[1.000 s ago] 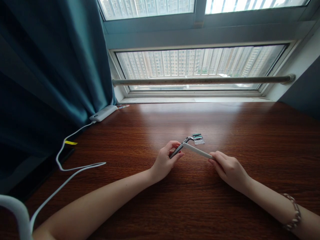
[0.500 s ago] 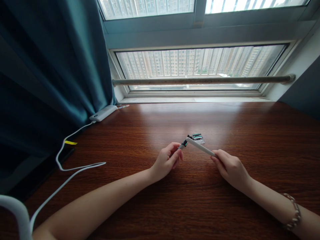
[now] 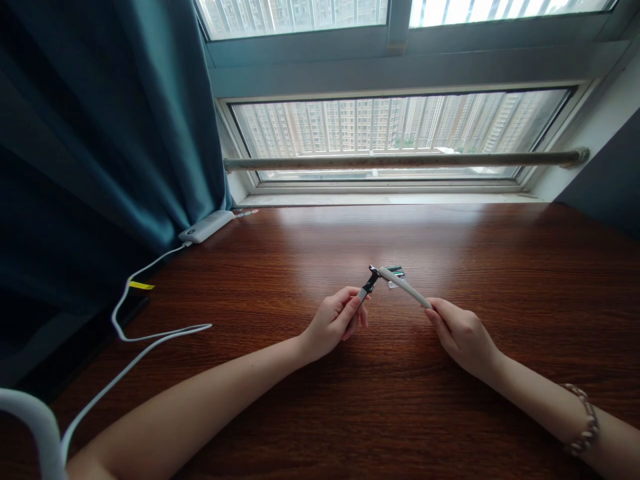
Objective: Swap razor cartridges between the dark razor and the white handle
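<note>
My left hand [image 3: 334, 321] is closed around the grey handle of a razor [image 3: 369, 285], whose dark T-shaped head points up and away from me. In my right hand [image 3: 463, 335], thumb and fingers pinch the near end of a slim white stick [image 3: 407, 288] with a rounded tip. That tip lies just right of the razor's head; whether the two touch, I cannot tell. Behind the stick, a small clear pack with dark and green strips [image 3: 399, 273], which look like razor cartridges, rests on the wooden table [image 3: 320, 413], partly hidden.
At the back left a white power bank-like block [image 3: 207, 227] lies by the blue curtain [image 3: 165, 133], with a white cable [image 3: 117, 313] running toward me. A yellow tag [image 3: 141, 285] is on the cable. Beyond the table stands a window with a metal rail [image 3: 400, 161].
The white stick's tip has shifted slightly right and up, off the razor's head, which now shows more fully. The stick covers more of the clear pack. Both hands keep their holds.
</note>
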`<state>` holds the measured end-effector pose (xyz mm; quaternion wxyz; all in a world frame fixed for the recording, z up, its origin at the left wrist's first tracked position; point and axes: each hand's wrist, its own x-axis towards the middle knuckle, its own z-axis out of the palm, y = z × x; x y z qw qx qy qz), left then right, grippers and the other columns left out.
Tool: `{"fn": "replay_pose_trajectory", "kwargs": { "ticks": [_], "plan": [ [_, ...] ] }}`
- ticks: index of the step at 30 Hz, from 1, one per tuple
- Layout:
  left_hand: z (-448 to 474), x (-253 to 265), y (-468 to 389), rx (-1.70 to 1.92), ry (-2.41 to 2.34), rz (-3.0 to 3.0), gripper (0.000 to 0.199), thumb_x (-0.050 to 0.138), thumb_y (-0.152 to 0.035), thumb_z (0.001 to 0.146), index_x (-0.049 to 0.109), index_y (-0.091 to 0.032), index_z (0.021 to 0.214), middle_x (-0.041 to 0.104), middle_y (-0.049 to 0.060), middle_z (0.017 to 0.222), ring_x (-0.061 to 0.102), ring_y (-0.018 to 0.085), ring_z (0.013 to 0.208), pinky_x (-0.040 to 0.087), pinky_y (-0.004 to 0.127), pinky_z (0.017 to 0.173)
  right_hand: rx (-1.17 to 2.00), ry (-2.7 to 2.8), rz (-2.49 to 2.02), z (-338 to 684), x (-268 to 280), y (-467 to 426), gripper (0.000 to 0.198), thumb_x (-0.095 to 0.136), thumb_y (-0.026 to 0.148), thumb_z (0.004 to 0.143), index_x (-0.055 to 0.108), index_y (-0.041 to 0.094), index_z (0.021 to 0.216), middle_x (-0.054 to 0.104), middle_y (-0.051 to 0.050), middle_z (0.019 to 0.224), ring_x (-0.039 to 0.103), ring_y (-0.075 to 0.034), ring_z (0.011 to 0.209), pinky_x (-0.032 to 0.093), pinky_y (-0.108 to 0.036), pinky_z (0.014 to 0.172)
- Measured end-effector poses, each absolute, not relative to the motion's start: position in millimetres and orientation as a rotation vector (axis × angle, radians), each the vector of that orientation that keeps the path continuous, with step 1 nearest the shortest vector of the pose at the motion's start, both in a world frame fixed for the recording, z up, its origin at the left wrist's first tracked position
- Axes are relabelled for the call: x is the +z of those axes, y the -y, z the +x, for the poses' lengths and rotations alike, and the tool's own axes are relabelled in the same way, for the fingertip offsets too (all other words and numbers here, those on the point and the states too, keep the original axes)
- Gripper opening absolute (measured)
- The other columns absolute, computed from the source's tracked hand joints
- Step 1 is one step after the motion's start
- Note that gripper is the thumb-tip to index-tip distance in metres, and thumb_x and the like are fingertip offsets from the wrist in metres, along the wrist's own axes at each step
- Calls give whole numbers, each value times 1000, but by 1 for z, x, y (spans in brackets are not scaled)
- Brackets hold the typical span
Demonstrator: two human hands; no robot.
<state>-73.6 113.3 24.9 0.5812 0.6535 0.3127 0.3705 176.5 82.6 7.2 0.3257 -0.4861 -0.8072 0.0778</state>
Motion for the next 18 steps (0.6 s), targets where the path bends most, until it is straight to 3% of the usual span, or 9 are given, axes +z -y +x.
{"fn": "replay_pose_trajectory", "kwargs": {
  "ticks": [6, 18],
  "plan": [
    [-75, 23, -114, 934, -776, 1591, 27, 37, -35, 87, 43, -14, 102, 54, 2, 74, 37, 3, 44, 28, 18, 41, 214, 2090, -1205, 177, 7, -84, 21, 32, 23, 89, 52, 17, 93, 60, -5, 73, 58, -15, 63, 42, -23, 58],
    [-75, 26, -112, 1125, -884, 1708, 17, 49, -26, 82, 46, -16, 96, 55, 3, 82, 51, 11, 76, 40, 24, 71, 177, 2066, -1236, 178, 9, -83, 21, 35, 24, 88, 55, 17, 86, 56, -2, 64, 52, -13, 53, 37, -23, 53]
  ]
}}
